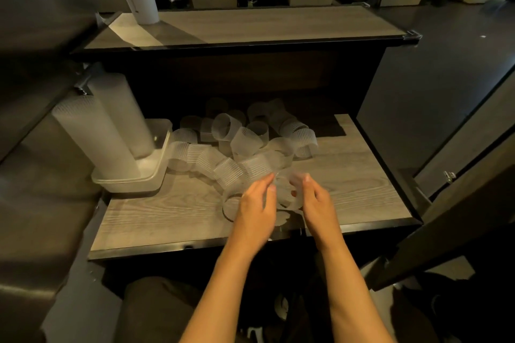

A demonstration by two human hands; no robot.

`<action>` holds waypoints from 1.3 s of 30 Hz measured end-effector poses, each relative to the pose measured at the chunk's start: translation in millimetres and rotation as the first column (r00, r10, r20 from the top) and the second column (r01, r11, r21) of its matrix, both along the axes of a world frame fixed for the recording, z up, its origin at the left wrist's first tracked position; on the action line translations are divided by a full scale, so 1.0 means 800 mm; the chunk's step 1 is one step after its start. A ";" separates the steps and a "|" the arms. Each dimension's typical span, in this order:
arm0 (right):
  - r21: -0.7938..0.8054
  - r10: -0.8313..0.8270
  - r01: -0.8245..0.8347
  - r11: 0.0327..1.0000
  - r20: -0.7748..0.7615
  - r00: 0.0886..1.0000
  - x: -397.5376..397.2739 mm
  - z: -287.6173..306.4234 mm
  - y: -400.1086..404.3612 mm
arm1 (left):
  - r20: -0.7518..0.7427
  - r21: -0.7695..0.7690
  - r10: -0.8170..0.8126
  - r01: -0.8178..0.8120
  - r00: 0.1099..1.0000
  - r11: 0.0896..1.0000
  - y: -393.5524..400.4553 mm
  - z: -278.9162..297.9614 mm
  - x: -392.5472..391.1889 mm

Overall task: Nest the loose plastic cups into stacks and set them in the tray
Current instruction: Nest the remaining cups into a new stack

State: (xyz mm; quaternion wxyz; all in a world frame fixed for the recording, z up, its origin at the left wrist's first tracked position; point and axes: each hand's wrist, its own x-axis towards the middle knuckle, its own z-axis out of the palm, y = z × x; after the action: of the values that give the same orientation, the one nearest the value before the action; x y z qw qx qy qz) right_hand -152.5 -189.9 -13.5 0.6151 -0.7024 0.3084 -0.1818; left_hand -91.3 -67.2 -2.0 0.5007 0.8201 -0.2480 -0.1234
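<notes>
Plastic cup [287, 192] between curled fingers [267, 185]

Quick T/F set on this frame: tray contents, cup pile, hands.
1. Two tall stacks of cups stand in the tray. True.
2. The tray sits at the right end of the wooden shelf. False: it is at the left end.
3. Both hands are on a clear cup near the front of the shelf. True: left hand and right hand flank it.
4. All loose cups are already nested. False: many lie scattered singly behind the hands.
5. The loose cups are opaque red. False: they are translucent and ribbed.
</notes>
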 end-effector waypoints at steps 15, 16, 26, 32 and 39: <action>0.178 -0.092 0.104 0.978 -0.070 0.993 0.011 -0.008 0.023 | -0.031 -0.129 0.066 -0.070 0.997 0.989 -0.009 -0.046 -0.048; 0.175 -0.091 0.104 0.979 -0.082 0.993 0.010 -0.008 0.024 | -0.051 -0.124 0.067 -0.073 0.996 0.990 -0.010 -0.047 -0.049; 0.053 -0.069 0.081 0.995 -0.199 0.978 0.004 -0.020 0.021 | -0.228 -0.058 0.054 -0.069 0.972 0.996 -0.016 -0.053 -0.082; 0.051 -0.020 0.033 0.998 -0.235 0.972 0.007 -0.025 0.020 | -0.269 -0.037 0.082 -0.096 0.960 0.995 -0.012 -0.055 -0.079; 0.051 0.050 -0.041 0.998 -0.196 0.979 0.011 -0.030 0.026 | -0.285 -0.061 0.084 -0.106 0.955 0.993 -0.006 -0.066 -0.067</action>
State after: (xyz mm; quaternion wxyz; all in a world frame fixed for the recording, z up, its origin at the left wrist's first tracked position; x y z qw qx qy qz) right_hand -143.3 -168.8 -37.6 0.6018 -0.7093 0.3560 -0.0897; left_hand -144.8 -72.0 -54.9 0.5668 0.7857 -0.1389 -0.2052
